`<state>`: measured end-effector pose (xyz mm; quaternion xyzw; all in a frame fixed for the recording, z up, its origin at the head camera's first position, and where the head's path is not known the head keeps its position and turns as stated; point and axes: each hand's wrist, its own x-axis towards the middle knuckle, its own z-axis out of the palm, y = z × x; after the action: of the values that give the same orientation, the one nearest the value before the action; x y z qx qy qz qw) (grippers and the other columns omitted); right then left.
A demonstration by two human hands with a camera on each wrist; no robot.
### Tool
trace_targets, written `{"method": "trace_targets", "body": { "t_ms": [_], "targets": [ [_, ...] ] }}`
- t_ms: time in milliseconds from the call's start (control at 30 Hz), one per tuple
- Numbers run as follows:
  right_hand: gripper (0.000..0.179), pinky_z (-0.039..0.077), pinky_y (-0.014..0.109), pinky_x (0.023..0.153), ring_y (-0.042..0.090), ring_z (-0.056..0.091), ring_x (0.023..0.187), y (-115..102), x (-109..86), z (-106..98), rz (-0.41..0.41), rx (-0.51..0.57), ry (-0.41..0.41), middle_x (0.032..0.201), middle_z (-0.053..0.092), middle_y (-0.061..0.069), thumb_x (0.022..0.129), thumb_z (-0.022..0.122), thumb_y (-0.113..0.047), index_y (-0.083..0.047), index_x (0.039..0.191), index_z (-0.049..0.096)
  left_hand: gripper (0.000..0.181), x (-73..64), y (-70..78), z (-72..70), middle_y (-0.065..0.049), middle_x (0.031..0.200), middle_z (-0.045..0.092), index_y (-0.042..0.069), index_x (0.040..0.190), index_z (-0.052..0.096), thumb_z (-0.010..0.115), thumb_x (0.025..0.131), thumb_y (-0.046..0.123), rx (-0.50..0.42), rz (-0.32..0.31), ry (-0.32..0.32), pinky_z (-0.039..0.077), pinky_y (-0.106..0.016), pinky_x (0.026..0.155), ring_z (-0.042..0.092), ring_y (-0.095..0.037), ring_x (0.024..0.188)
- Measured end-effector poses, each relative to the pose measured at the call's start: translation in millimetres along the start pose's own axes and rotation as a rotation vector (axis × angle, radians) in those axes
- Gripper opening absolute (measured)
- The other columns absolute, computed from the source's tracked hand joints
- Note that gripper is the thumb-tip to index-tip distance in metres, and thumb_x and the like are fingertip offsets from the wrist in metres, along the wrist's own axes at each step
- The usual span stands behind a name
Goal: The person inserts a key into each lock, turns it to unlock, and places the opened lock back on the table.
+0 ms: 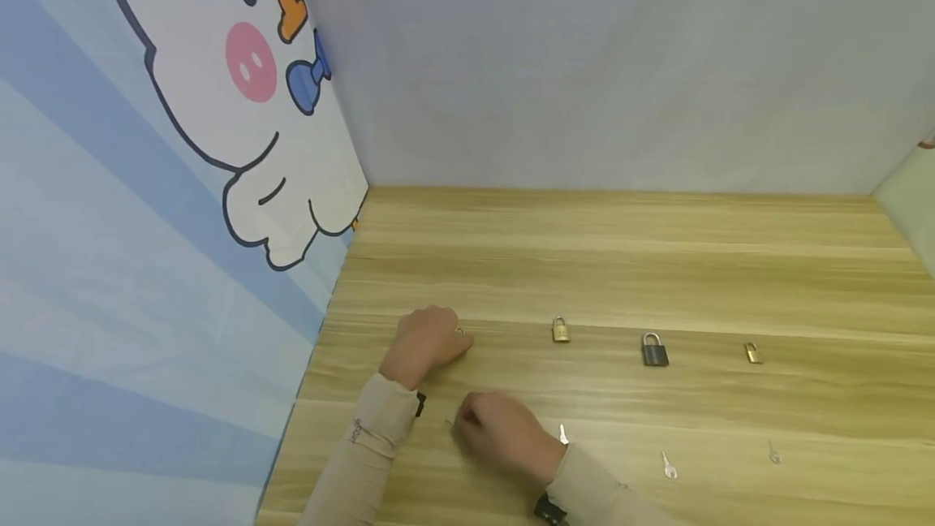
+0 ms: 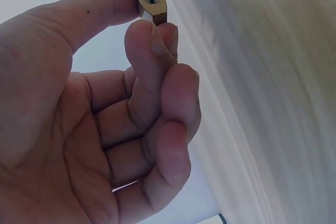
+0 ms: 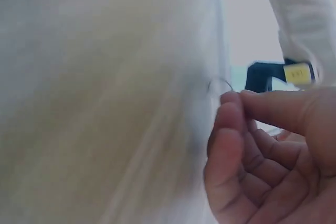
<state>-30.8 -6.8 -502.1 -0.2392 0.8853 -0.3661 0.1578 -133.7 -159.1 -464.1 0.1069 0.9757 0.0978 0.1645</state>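
My left hand (image 1: 427,343) is over the table at the left, its thumb and index finger pinching a small brass padlock (image 2: 159,8). The padlock's keyhole end faces the left wrist camera, and fingers cover much of the rest. Closer to me, my right hand (image 1: 504,437) is low over the wood, blurred in the head view. Its thumb and fingertips pinch a small key (image 3: 219,81), of which only a thin rounded outline stands out past the fingers. The hands are apart, the right one nearer my body.
To the right stand a brass padlock (image 1: 561,331), a black padlock (image 1: 655,351) and a smaller brass padlock (image 1: 753,354). Nearer me lie a silver key (image 1: 563,433) by the right wrist, another key (image 1: 670,467) and a third key (image 1: 775,453). A patterned curtain (image 1: 183,307) borders the table's left side.
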Motion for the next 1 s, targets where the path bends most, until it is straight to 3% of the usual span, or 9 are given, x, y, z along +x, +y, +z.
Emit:
{"method": "trace_targets", "body": {
  "t_ms": [133, 333, 467, 700, 1000],
  "targets": [
    [0.009, 0.048, 0.023, 0.061, 0.003, 0.054, 0.067, 8, 1.9, -11, 0.005, 0.145, 0.04, 0.08, 0.064, -0.007, 0.096, 0.065, -0.013, -0.009, 0.09, 0.07, 0.043, 0.7, 0.9, -2.8, 0.0, 0.058, 0.044, 0.015, 0.062, 0.047, 0.061, 0.093, 0.041, 0.005, 0.015, 0.02, 0.037, -0.034, 0.049, 0.042, -0.016, 0.051],
    [0.021, 0.043, 0.022, 0.046, 0.006, 0.051, 0.052, 20, 5.8, -19, 0.057, 0.356, 0.063, 0.072, 0.064, 0.001, 0.102, 0.058, -0.018, -0.003, 0.089, 0.067, 0.046, 0.5, 5.7, -8.7, 0.003, 0.054, 0.036, 0.015, 0.06, 0.042, 0.061, 0.094, 0.039, -0.007, 0.051, 0.031, 0.03, -0.029, 0.044, 0.033, -0.012, 0.046],
    [0.026, 0.041, 0.023, 0.043, 0.006, 0.048, 0.048, 25, 9.9, -24, 0.086, 0.409, 0.106, 0.067, 0.063, 0.005, 0.103, 0.056, -0.02, -0.003, 0.087, 0.068, 0.047, 1.9, 9.1, -12.5, 0.004, 0.053, 0.033, 0.016, 0.059, 0.04, 0.061, 0.094, 0.04, -0.005, 0.067, 0.036, 0.027, -0.028, 0.042, 0.03, -0.01, 0.045],
    [0.024, 0.046, 0.026, 0.048, 0.011, 0.053, 0.051, 29, 16.1, -36, 0.154, 0.567, 0.128, 0.092, 0.07, 0.01, 0.102, 0.053, -0.013, 0.002, 0.091, 0.068, 0.046, 3.4, 16.7, -22.0, 0.005, 0.052, 0.032, 0.017, 0.059, 0.038, 0.06, 0.093, 0.038, -0.022, 0.093, -0.011, 0.026, -0.027, 0.043, 0.029, -0.01, 0.045],
    [0.027, 0.048, 0.026, 0.05, 0.013, 0.055, 0.055, 36, 23.3, -44, 0.188, 0.697, 0.127, 0.083, 0.067, 0.013, 0.102, 0.056, -0.017, 0.006, 0.094, 0.067, 0.043, 3.1, 25.5, -26.6, 0.005, 0.053, 0.033, 0.016, 0.061, 0.039, 0.06, 0.092, 0.038, -0.034, 0.111, -0.052, 0.026, -0.027, 0.044, 0.028, -0.01, 0.046]
  ]
}}
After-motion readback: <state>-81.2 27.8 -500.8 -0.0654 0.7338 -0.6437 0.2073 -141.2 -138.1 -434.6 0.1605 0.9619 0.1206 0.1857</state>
